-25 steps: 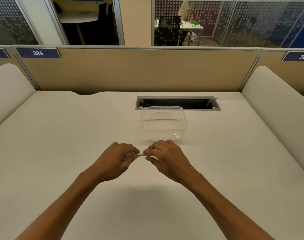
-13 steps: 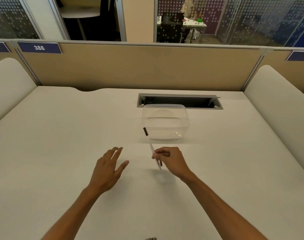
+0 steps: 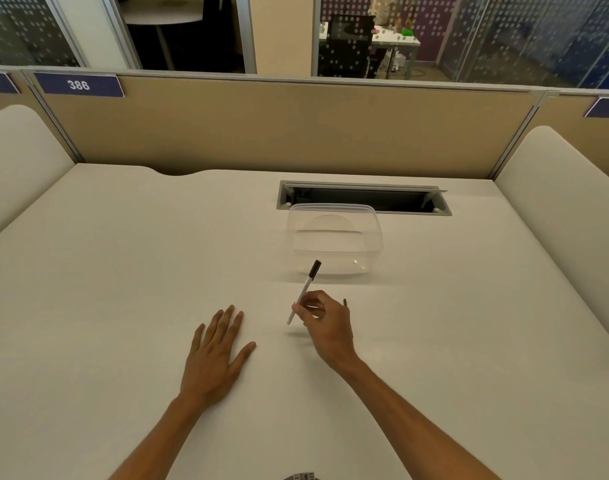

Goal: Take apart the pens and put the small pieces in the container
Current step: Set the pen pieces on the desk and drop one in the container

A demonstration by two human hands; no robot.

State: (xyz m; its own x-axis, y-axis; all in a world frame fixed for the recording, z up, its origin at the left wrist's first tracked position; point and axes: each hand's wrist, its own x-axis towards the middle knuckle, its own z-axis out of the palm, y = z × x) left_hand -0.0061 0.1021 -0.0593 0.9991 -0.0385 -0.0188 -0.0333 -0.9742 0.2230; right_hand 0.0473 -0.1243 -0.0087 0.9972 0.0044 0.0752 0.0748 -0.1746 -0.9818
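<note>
Our right hand (image 3: 325, 318) pinched the pen (image 3: 305, 292) mid-barrel; our left hand (image 3: 214, 355) lay open, flat on the surface (image 3: 123, 271). We judged that the left should pull the black end off near the clear container (image 3: 334, 237).

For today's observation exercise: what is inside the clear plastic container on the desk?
The clear plastic container looks empty: no pen pieces show through its walls. The pen is in the right hand, in front of its near wall.
</note>
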